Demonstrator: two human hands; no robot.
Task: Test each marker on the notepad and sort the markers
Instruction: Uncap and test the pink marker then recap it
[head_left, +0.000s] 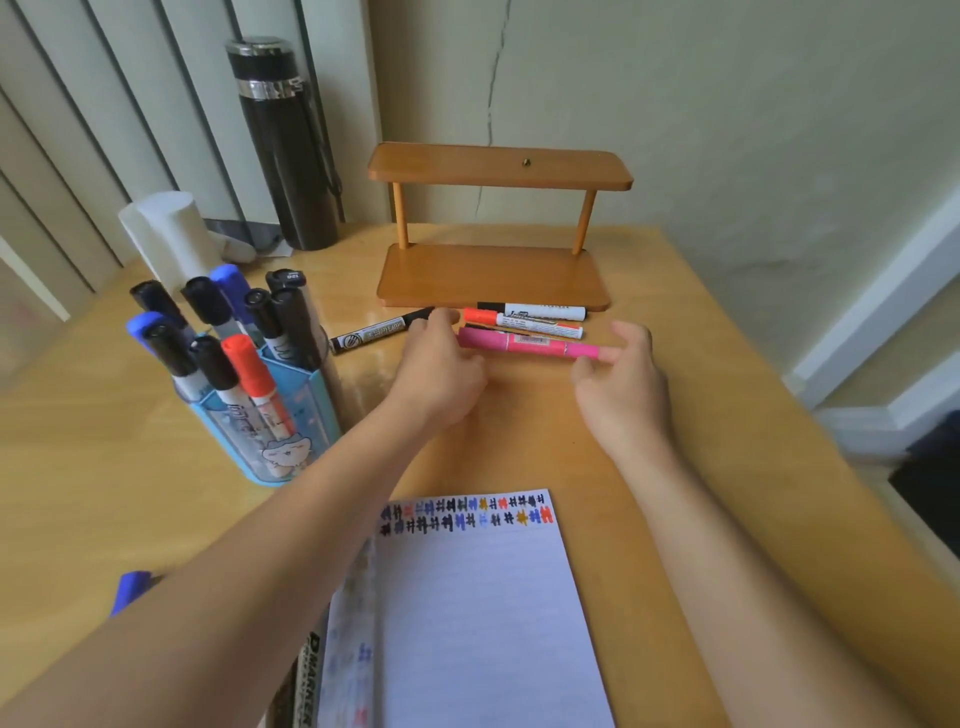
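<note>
A pink marker (524, 345) lies crosswise on the wooden desk (675, 415), nearest of a row in front of a small wooden shelf (493, 278). Behind it lie an orange-capped white marker (519, 321), a black-capped white marker (535, 310) and a black marker (379, 331). My right hand (621, 387) pinches the pink marker's right end between thumb and forefinger. My left hand (441, 364) sits curled at its left end; whether it grips is unclear. The notepad (483, 613) lies near me, with rows of coloured test marks along its top.
A blue pen holder (270, 431) full of several black, blue and red markers stands at the left. A black flask (283, 145) and a white cup (171, 234) stand at the back left. A wall rises behind the shelf, and the desk's right edge drops to the floor.
</note>
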